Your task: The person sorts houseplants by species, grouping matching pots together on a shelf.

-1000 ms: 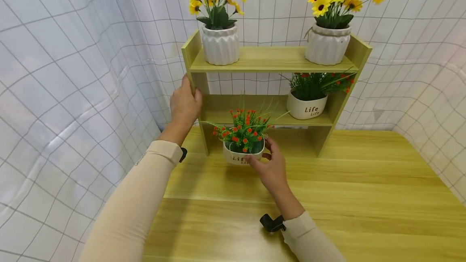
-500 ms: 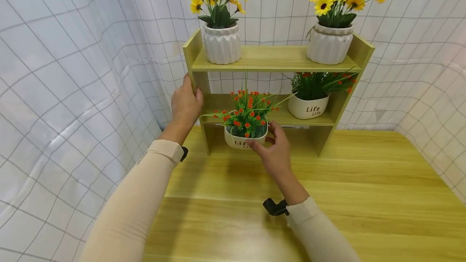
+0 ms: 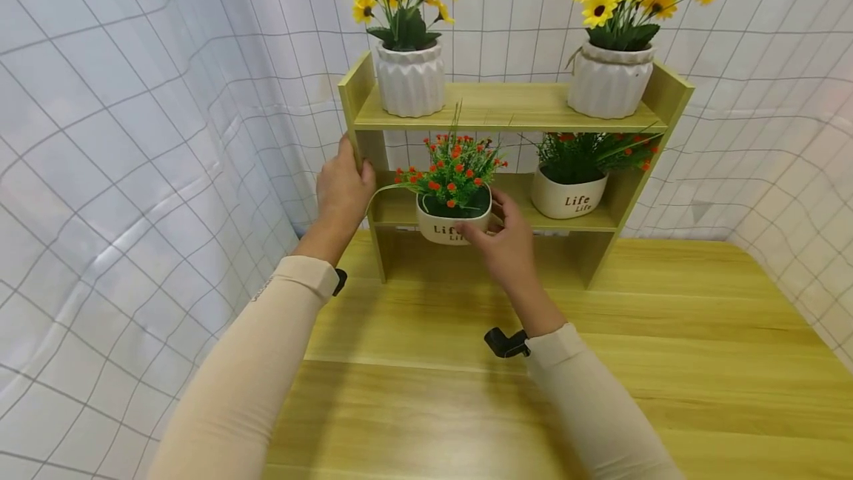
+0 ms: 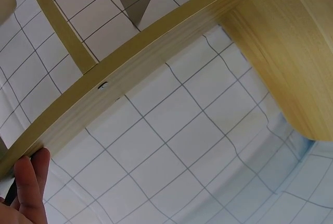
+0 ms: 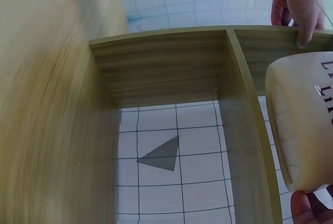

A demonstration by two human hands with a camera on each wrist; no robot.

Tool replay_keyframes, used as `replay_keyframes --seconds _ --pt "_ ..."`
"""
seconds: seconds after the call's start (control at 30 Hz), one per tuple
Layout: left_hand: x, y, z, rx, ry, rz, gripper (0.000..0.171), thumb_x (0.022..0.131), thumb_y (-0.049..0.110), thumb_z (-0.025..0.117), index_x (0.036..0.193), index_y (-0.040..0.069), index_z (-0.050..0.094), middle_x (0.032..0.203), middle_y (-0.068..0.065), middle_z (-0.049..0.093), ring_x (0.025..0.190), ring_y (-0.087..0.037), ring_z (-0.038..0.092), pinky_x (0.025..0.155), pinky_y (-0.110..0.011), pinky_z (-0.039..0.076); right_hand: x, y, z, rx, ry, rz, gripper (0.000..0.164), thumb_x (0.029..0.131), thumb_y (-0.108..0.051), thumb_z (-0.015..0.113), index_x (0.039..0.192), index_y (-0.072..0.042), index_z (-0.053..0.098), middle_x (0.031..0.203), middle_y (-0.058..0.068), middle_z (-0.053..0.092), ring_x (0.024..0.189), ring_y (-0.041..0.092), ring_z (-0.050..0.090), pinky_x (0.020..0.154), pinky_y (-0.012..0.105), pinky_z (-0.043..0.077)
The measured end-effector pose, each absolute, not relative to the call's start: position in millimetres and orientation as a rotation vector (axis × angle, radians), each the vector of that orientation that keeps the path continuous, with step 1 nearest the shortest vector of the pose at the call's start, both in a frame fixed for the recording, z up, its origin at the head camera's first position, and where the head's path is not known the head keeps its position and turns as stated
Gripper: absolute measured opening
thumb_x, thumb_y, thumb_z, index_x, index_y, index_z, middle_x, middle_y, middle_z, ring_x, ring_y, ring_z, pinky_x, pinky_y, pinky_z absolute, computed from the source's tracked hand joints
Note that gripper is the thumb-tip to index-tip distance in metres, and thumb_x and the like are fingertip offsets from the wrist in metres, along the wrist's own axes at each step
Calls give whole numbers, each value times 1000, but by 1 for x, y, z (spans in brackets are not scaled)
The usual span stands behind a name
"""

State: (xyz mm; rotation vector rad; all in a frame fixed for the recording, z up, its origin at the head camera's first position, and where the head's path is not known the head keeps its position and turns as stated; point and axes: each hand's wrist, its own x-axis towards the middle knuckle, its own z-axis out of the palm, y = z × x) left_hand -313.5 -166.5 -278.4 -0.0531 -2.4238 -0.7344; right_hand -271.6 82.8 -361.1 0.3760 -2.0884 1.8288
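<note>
My right hand [image 3: 509,247] grips the right side of a white oval flowerpot [image 3: 440,230] lettered "Life", thumb on its front. Green leaves and small red flowers [image 3: 453,172] fill the pot. In the head view it overlaps the left part of the middle shelf board [image 3: 513,222]. The right wrist view shows the pot's underside [image 5: 286,125] just in front of that board, with fingers [image 5: 307,208] at its side. My left hand [image 3: 343,187] holds the left side panel of the wooden shelf [image 3: 363,150], thumb on the inner face; its fingertips [image 4: 28,177] show against the panel in the left wrist view.
A matching "Life" pot [image 3: 566,195] stands at the right of the middle board. Two white ribbed pots, left [image 3: 409,84] and right [image 3: 609,84], hold yellow flowers on the top board. The shelf stands on a wooden table [image 3: 666,361], with a white grid-patterned curtain [image 3: 733,43] behind.
My right hand has raised the red-flowered pot from near the tabletop to the height of the middle board, in front of it. My left hand keeps its hold on the side panel.
</note>
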Motion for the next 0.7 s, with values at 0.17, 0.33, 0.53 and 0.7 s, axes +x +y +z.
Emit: replay_keyframes --seconds 0.17,0.33,0.53,0.7 --pt "-314 -167 -278 -50 -2421 -734 40 98 18 54 134 4 46 108 -30 67 95 -51 65 78 -60 50 -276 77 -355 385 -2121 1805 80 79 -33 85 146 -12 46 141 7 53 119 25 57 91 42 52" --pt "-314 -167 -277 -41 -2430 -735 42 98 18 55 137 6 46 109 -29 67 95 -52 64 78 -60 49 -280 70 -353 365 -2153 1792 79 79 -34 85 145 -12 47 141 7 52 123 25 54 94 42 50" --pt "-312 -166 -277 -26 -2439 -739 40 98 20 51 135 5 46 110 -29 67 96 -52 64 78 -60 49 -288 63 -354 381 -2157 1830 79 80 -34 84 146 -12 46 140 8 52 123 25 55 94 42 51" --pt "-312 -165 -278 -28 -2424 -754 44 97 19 51 139 7 45 110 -29 67 96 -52 64 79 -60 49 -295 59 -353 392 -2157 1867 81 81 -36 83 147 -11 44 141 9 52 122 26 57 92 40 52"
